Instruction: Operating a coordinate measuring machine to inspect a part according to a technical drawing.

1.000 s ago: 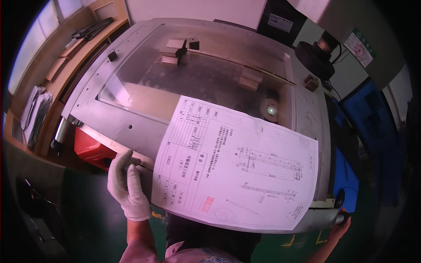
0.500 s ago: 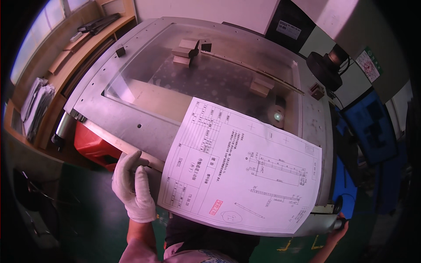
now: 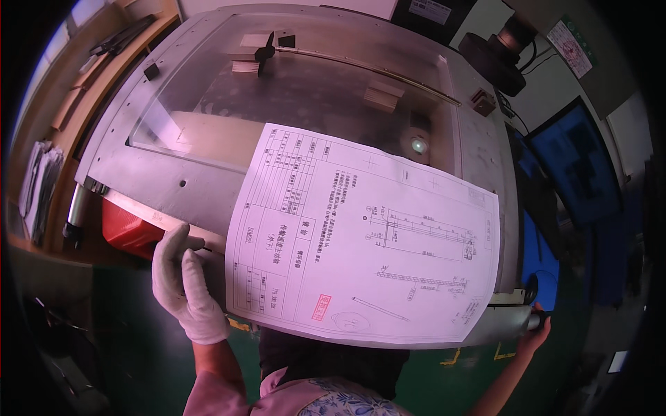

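Drawing sheet (image 3: 340,239) lies face up on the bench (image 3: 149,166). Left of it, gloved left hand (image 3: 187,295), thumb and fingers apart. Right of the sheet, bare right hand (image 3: 533,338), fingers clamped on a knob (image 3: 533,321). Beyond the sheet, a ridged block (image 3: 383,96).

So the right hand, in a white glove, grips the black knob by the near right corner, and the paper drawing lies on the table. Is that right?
No: the right hand is bare, as the head view shows; the white glove is on the left hand. The rest is correct: the right hand grips the black knob, and the paper drawing lies on the table.
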Demonstrator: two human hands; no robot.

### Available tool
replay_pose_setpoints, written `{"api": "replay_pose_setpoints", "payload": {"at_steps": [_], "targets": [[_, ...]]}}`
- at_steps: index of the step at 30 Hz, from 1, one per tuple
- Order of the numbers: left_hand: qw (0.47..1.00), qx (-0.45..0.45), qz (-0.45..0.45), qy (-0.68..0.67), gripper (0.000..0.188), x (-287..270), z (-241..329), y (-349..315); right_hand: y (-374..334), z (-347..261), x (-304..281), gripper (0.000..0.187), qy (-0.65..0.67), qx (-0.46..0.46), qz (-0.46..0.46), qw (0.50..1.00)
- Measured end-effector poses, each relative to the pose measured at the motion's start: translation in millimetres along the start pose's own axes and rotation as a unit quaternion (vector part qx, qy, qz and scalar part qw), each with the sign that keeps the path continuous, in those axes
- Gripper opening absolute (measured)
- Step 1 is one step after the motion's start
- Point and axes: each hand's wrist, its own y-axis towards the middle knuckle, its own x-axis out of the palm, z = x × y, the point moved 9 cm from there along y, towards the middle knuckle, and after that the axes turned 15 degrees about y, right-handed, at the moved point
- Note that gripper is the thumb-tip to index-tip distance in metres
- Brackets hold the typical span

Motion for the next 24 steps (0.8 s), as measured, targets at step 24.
{"api": "replay_pose_setpoints", "payload": {"at_steps": [24], "targets": [[0.998, -0.021, 0.028, -0.045, 0.026, -1.2, -2.7, -1.1, -80.3, -51.8, 256.8, 0.021, -0.403, -0.447, -0.122, 0.790]]}}
